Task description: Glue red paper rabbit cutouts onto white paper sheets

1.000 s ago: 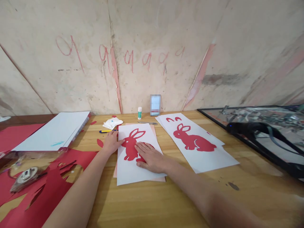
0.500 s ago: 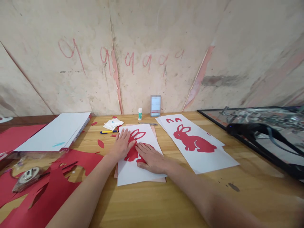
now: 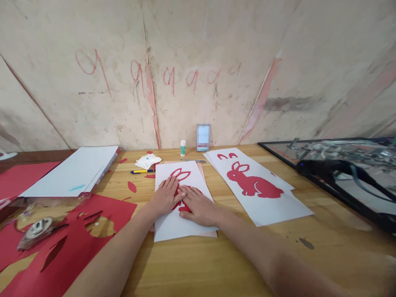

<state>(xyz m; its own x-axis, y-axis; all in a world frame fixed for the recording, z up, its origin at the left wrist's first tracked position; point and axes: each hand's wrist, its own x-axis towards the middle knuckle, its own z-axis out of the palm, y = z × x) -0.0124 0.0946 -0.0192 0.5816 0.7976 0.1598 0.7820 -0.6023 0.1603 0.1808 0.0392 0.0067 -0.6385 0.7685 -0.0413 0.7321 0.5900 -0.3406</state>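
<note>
A white sheet lies on the wooden table in front of me, with a red paper rabbit on it. My left hand lies flat on the rabbit's head and chest, fingers stretched out. My right hand lies flat beside it on the rabbit's body, fingers also stretched out. Both hands cover most of the cut-out; only its ears and a bit of its edge show. Neither hand holds anything.
A second white sheet with a red rabbit lies to the right. Red paper offcuts and a tape roll are at the left, white sheets behind them. A pen, glue stick and black-framed tray are nearby.
My left hand has slid right, from the sheet's left edge onto the rabbit's head, beside my right hand. My right hand has stayed on the rabbit's body.
</note>
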